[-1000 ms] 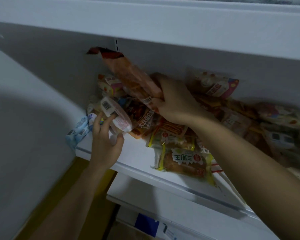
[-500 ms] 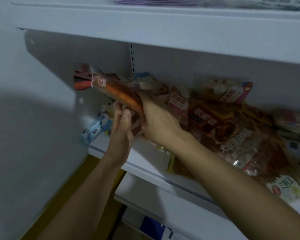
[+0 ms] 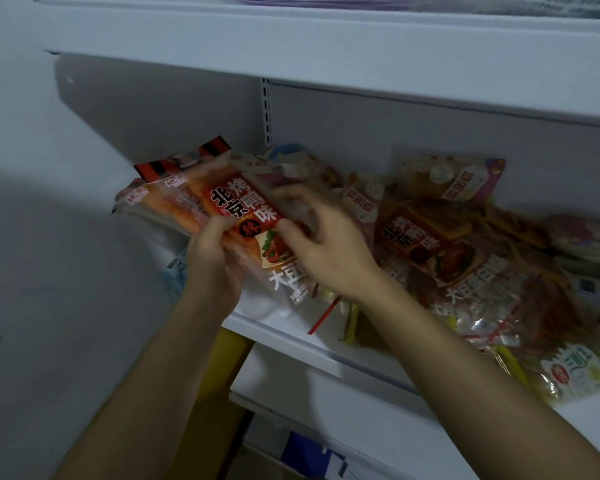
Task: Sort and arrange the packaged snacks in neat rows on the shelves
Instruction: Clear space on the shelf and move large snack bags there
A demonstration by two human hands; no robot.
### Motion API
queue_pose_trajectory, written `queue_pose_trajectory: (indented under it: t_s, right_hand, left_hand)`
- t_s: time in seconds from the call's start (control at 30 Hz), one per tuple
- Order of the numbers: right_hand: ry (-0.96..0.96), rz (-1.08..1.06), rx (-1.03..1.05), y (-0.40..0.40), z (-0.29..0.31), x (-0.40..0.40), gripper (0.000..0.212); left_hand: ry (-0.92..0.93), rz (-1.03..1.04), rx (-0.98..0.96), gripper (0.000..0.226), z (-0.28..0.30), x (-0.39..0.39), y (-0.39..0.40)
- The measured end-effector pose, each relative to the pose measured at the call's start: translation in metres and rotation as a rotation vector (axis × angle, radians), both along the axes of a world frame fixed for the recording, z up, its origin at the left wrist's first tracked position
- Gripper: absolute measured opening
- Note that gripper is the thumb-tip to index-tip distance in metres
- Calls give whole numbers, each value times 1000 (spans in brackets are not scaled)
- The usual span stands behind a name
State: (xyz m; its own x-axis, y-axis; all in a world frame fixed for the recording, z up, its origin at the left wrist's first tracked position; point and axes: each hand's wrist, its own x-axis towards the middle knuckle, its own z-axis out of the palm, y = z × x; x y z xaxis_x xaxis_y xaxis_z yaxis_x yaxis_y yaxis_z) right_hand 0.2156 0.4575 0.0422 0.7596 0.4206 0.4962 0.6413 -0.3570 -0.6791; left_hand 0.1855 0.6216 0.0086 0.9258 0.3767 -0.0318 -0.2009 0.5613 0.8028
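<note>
Dim white wall (image 3: pixel 42 237), yellow floor (image 3: pixel 219 382)

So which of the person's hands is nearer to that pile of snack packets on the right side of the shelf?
The right hand: it sits just beside the pile. The left hand is further left, gripping the red-labelled packet.

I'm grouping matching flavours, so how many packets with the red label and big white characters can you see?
2 clear ones. One red-label packet is held in both hands at the shelf's left end; another lies in the pile to its right. More may be buried.
</note>
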Motion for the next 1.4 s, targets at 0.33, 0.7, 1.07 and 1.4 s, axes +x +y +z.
queue_pose_trajectory:
  t_s: [0.33, 0.7, 1.07, 1.4]
  right_hand:
    - [206, -617, -745, -129, -29, 50, 86]
    - [-86, -503, -734, -148, -18, 53, 54]
    - [-88, -422, -887, -151, -27, 44, 55]
    - [-247, -670, -495, -150, 30, 29, 41]
  left_hand:
    - [47, -132, 82, 63, -2, 13, 2]
    - [188, -342, 154, 40, -28, 17, -69]
    - [184, -278, 136, 26, -27, 11, -76]
    - [207, -230, 84, 28, -27, 9, -90]
